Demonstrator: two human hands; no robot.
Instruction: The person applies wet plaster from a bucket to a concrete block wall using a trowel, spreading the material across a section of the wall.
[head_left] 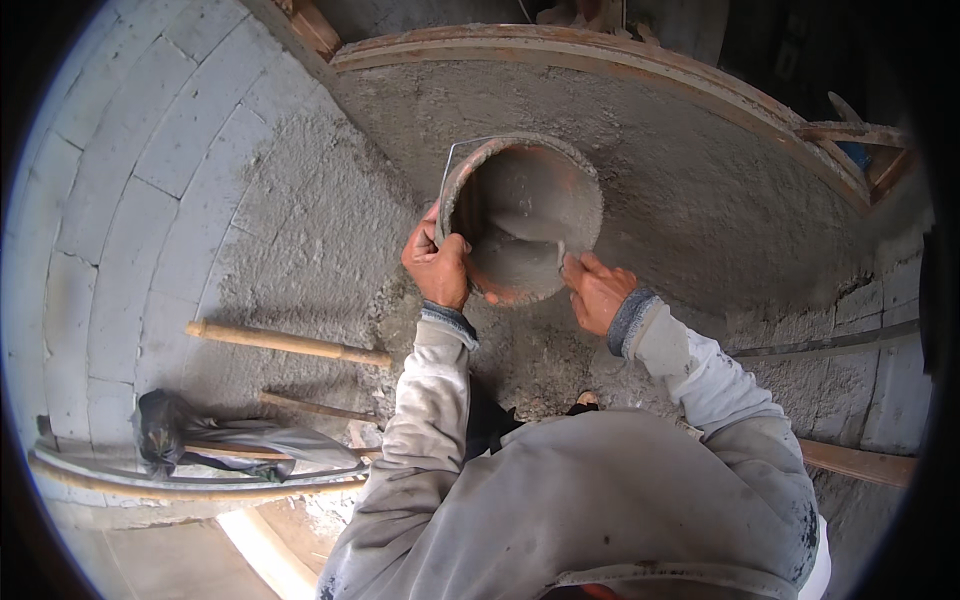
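My left hand [435,260] is closed on the left rim of a mortar-crusted round bucket [592,190], which is tipped so that its inside faces me. Grey wet material shows inside, and a thin wire handle rises at the bucket's left. My right hand [600,293] is at the bucket's lower right, its fingers wrapped round a small grey-coated tool [560,250] that reaches into the bucket; what kind of tool it is, I cannot make out.
Rough rendered walls [720,180] and pale blocks [125,220] surround me. A wooden frame [600,48] crosses the top. At the lower left are a bamboo pole [285,337], thinner sticks [315,405] and a dark plastic sheet [165,435]. A plank [855,460] lies at the right.
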